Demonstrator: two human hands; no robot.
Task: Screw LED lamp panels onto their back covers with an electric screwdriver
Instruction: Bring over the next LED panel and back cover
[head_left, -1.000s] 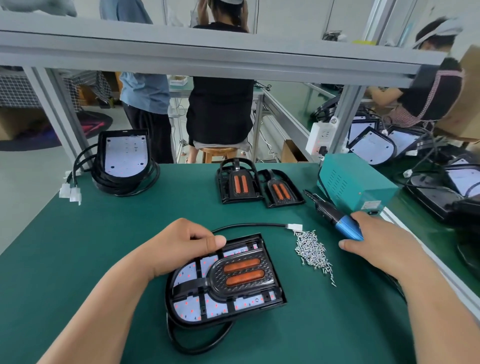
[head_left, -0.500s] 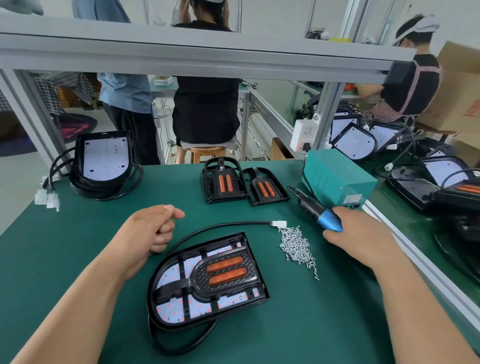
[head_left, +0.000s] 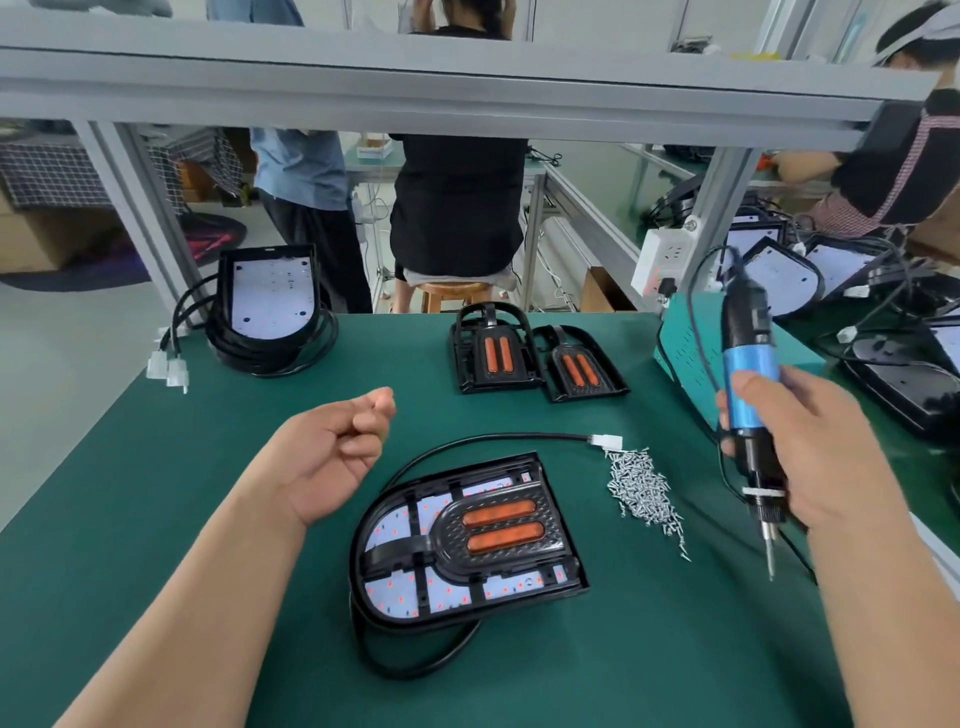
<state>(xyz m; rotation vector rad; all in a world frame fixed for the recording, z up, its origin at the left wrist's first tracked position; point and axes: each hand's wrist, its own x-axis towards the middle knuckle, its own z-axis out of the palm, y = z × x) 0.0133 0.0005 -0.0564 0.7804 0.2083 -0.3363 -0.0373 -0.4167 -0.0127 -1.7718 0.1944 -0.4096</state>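
Observation:
A black lamp assembly (head_left: 467, 540) with two orange strips over a white LED panel lies flat in the middle of the green table (head_left: 623, 665). Its black cable runs to a white connector (head_left: 608, 442). A pile of small silver screws (head_left: 641, 486) lies just right of it. My left hand (head_left: 332, 457) hovers up-left of the lamp, palm up, fingers curled, holding nothing I can see. My right hand (head_left: 821, 467) grips the blue-and-black electric screwdriver (head_left: 750, 364) upright, bit pointing down, to the right of the screws.
Two black covers with orange strips (head_left: 493, 348) (head_left: 579, 369) sit at the back centre. A stack of panels with coiled cables (head_left: 272, 301) stands back left. A teal power box (head_left: 685, 348) is back right. More lamps crowd the bench at the right. People work beyond the frame.
My left hand let go of the lamp and lifted away to the left. My right hand picked the screwdriver up from the table and turned it upright, bit down.

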